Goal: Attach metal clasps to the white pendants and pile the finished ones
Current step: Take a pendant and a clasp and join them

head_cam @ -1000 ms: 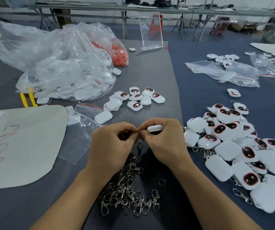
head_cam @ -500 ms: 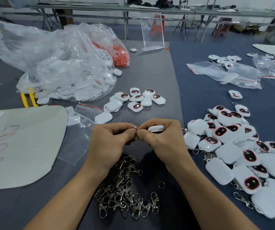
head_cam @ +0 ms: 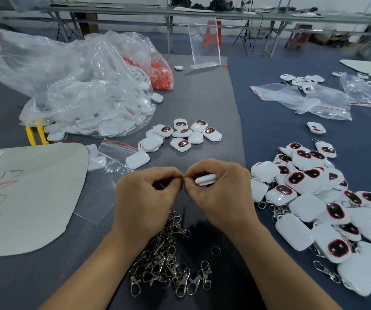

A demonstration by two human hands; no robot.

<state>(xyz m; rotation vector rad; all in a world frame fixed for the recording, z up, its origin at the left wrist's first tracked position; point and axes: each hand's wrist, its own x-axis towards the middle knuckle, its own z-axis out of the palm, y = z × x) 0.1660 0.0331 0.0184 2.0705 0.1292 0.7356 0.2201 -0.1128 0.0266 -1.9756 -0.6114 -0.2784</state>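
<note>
Hardly anything has moved over the last second: the two hands stay fingertip to fingertip above the table, only a touch lower, and the clasp that hung below them earlier no longer dangles in sight. Now the right hand (head_cam: 220,195) curls round a white pendant (head_cam: 205,180), held edge-on between thumb and fingers, just above the grey mat (head_cam: 202,97). Against it, the left hand (head_cam: 146,198) has thumb and forefinger pinched tight at the pendant's near end. Its other fingers are curled under, and I cannot tell what it clamps; only a thin dark sliver shows beneath them. Below both wrists lies the heap of metal clasps (head_cam: 171,265), with a loose ring (head_cam: 216,250) just beside it. To the right spreads the finished pile (head_cam: 325,198), white pendants with clasps poking out at its edges. Beyond the hands sits a small cluster of pendants (head_cam: 184,135), and behind that a big clear plastic bag (head_cam: 79,86) stuffed with white parts. A yellow-handled tool (head_cam: 34,135) pokes out beside the bag, near a pale sheet (head_cam: 30,193) marked with red scribbles.
</note>
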